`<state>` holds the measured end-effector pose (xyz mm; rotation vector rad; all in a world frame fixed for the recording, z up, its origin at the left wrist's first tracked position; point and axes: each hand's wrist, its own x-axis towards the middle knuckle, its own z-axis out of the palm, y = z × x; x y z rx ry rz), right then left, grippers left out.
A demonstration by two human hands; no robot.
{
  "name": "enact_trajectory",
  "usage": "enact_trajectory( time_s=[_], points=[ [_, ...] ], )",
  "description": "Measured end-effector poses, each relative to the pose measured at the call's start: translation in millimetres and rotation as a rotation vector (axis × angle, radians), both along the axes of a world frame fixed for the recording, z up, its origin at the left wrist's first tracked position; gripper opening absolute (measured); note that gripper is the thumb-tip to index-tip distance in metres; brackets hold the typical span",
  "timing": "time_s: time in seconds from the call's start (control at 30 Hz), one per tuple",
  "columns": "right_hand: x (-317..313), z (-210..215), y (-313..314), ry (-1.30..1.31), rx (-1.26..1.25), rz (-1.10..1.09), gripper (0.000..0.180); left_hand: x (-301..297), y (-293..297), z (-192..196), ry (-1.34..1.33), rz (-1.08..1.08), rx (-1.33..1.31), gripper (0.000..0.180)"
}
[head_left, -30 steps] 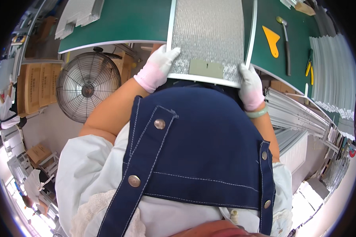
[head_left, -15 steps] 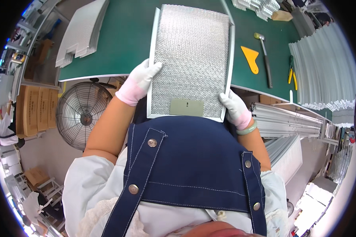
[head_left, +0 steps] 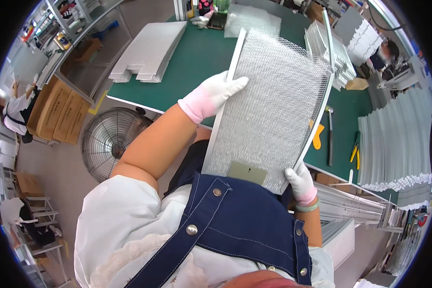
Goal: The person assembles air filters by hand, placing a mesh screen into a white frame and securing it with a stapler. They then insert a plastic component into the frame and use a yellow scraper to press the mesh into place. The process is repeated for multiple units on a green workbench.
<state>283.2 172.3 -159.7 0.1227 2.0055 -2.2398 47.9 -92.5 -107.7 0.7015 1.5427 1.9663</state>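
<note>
Between my hands is a rectangular silver mesh filter panel [head_left: 273, 105], tilted with its far end leaning right. A grey-green label plate [head_left: 247, 173] sits near its near edge, against my apron. Thin metal frame strips line its long sides. The right-hand strip [head_left: 327, 33] runs on past the far right corner, away from the mesh, and the far mesh edge shows bare. My left hand [head_left: 219, 95], in a white glove with a pink cuff, is closed on the left side, thumb on top. Gloved the same way, my right hand [head_left: 301, 184] grips the right side near the bottom corner.
On the green table [head_left: 197, 53] lie stacked mesh sheets [head_left: 151, 48], a yellow scraper [head_left: 317, 137], a hammer [head_left: 330, 139] and yellow-handled pliers [head_left: 354, 152]. Metal strips [head_left: 393, 149] are piled at the right. A floor fan [head_left: 113, 144] and cardboard boxes [head_left: 58, 113] stand left.
The filter panel has turned clockwise in my hands, its far end swinging right. My left hand has moved right, still holding its side. The whole view has shifted, showing more of the table's far side.
</note>
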Motion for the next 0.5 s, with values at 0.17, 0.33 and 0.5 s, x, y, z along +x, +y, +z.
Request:
enact_trajectory(
  time_s=[0.17,0.33,0.5],
  points=[
    [0,15,-7,-0.002,-0.008,0.024,0.075,-15,2,25,0.062,0.027,0.061,0.041],
    [-5,24,-10,0.071,0.015,0.089,0.070,-21,-1,60,-0.121,0.003,0.201,0.037],
    [-6,19,-10,0.122,0.026,0.094,0.072,-34,2,66,0.025,0.012,0.068,0.038]
  ],
)
